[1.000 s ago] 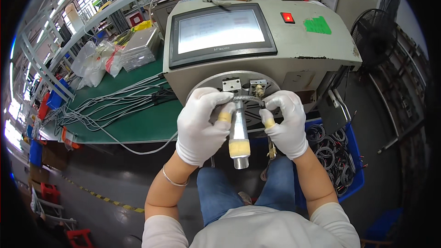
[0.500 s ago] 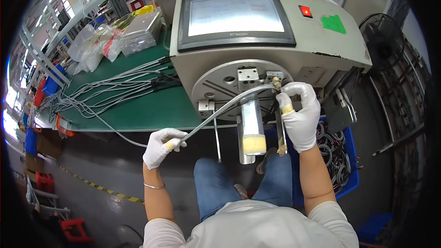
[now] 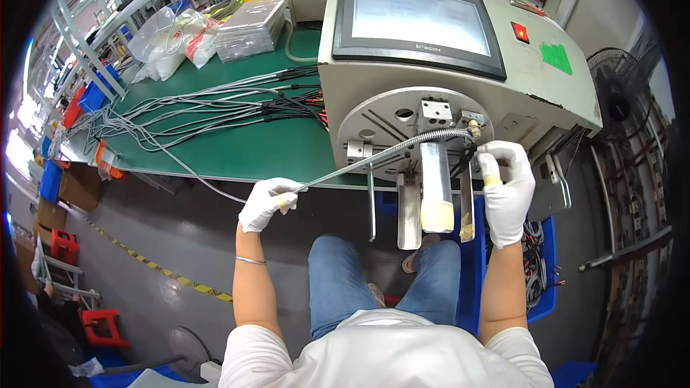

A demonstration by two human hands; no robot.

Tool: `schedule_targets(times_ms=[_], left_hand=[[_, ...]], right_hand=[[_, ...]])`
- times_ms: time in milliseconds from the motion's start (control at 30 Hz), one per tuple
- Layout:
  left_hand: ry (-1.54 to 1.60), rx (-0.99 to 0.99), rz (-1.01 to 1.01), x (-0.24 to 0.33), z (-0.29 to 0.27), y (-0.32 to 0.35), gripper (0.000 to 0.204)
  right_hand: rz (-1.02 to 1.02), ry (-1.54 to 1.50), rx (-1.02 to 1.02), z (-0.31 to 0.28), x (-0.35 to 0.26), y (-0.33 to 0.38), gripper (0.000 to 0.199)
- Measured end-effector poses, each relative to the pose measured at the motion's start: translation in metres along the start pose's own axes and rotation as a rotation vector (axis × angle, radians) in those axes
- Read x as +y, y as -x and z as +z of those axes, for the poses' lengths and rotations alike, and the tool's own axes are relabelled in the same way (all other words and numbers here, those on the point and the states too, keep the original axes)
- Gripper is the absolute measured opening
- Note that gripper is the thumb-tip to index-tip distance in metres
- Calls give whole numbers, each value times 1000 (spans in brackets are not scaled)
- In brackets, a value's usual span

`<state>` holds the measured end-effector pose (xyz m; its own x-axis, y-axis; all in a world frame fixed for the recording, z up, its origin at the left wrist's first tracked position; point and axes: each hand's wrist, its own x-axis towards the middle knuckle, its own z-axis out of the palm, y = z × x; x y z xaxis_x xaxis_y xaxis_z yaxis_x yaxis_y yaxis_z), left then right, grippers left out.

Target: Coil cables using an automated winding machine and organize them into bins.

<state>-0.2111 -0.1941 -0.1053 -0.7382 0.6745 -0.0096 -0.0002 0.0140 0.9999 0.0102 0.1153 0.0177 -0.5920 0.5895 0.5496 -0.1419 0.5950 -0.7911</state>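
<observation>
Only one view here, a head-worn fisheye sitting on the person and looking steeply down over their own chest and lap. It faces the beige machine straight ahead, close enough that the machine fills the upper middle, with its screen tipped up toward the lens. Both forearms come in from the lower edge, left hand below and left of the machine, right hand just under its right front corner. The green bench runs off to the left of the machine, a blue bin sits below its right side. Straight edges bow hard near the dark round rim. No second view, so nothing is shared.
</observation>
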Motion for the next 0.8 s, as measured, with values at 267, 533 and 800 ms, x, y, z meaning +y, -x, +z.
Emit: schedule_targets(times_ms=[267,533,800], left_hand=[[26,-3,15,1,-5,0,25],[20,34,81,31,0,0,19],[34,-13,72,43,15,2,16]], right_hand=[[21,-29,120,-26,10,12,3],[62,52,241,-66,21,16,8],[28,97,305,-92,27,16,10]])
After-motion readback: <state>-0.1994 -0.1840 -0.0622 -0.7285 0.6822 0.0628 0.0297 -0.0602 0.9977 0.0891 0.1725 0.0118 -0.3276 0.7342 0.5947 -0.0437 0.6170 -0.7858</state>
